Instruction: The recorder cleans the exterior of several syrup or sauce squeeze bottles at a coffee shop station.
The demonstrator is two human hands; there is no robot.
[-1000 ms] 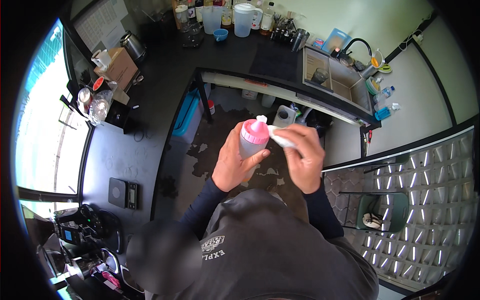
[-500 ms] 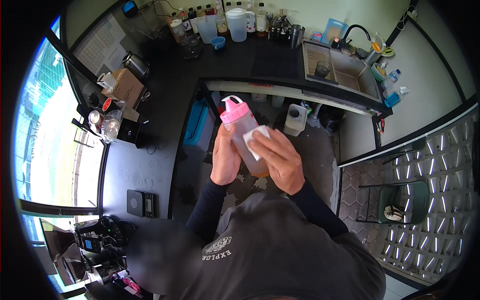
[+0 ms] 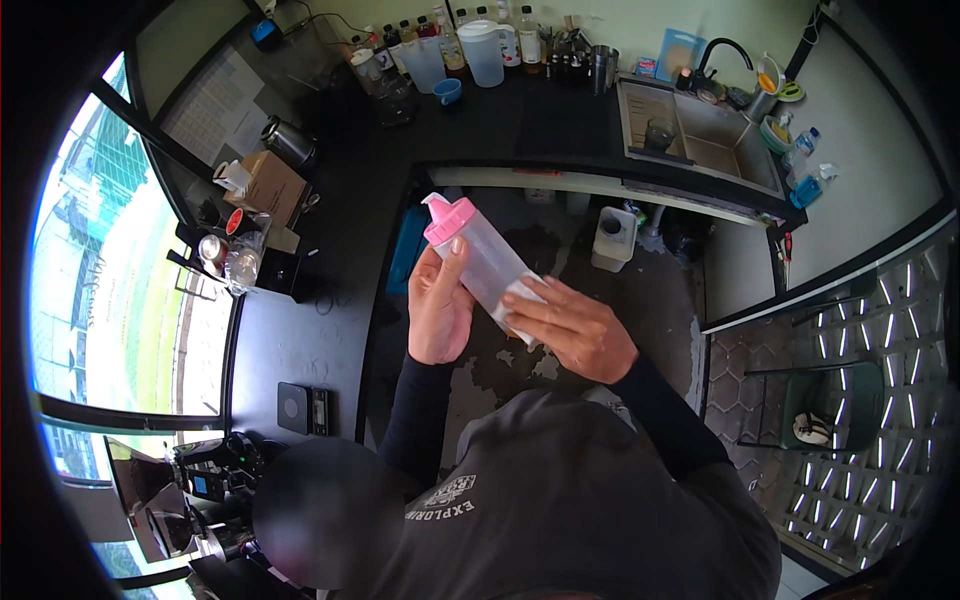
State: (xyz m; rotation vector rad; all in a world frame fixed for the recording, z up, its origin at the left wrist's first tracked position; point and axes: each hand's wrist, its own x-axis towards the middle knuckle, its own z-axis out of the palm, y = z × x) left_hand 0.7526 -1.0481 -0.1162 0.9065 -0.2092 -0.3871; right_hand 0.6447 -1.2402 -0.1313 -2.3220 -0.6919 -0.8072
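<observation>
Mid-frame, fingers of our left hand (image 3: 438, 312) grip a translucent, pink-capped cylindrical plastic bottle (image 3: 484, 262); those of our right hand (image 3: 578, 332) press a thin white wipe (image 3: 528, 290) to it. Step, we judge: wiping; next stroke needs steady grip.

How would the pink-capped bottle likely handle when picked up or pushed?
The pink-capped bottle looks like translucent plastic, so probably squeezable rather than rigid. Tall and narrow, it may tip if pushed while upright; its rounded sides could let it roll.
</observation>
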